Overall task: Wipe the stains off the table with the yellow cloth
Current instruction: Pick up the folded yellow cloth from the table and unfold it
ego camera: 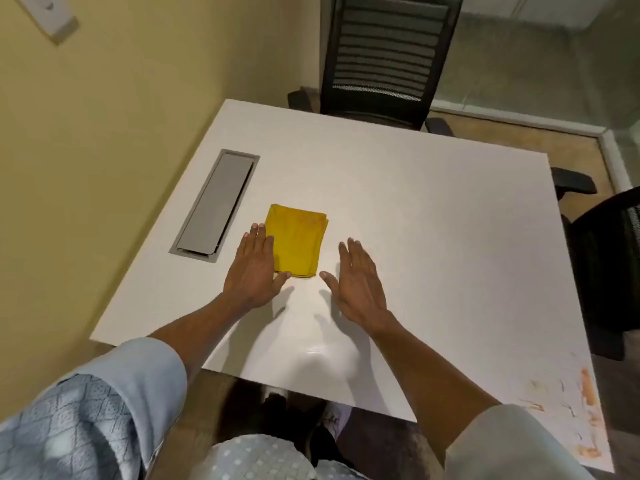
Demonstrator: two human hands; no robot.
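**Two open hands beside a folded yellow cloth on a white table**

A white table (433,216) fills the view, set against a pale yellow wall (121,116). A grey cable hatch (214,206) is let into the table's left side, its lid shut. The yellow cloth (298,249), folded into a rectangle, lies flat just right of the hatch. The left hand (254,268) is flat and palm down, fingers (258,237) straight and close together, its inner edge over the cloth's near left corner. The right hand (356,284) is open just right of the cloth, apart from it, fingers extended and held together, thumb out. Neither hand grips anything. Orange-brown stains (585,403) streak the table's near right corner, well apart from the cloth. A black mesh chair (384,53) stands at the far edge, and a second chair (609,258) at the right. A white wall plate (48,15) is fixed on the wall at upper left.
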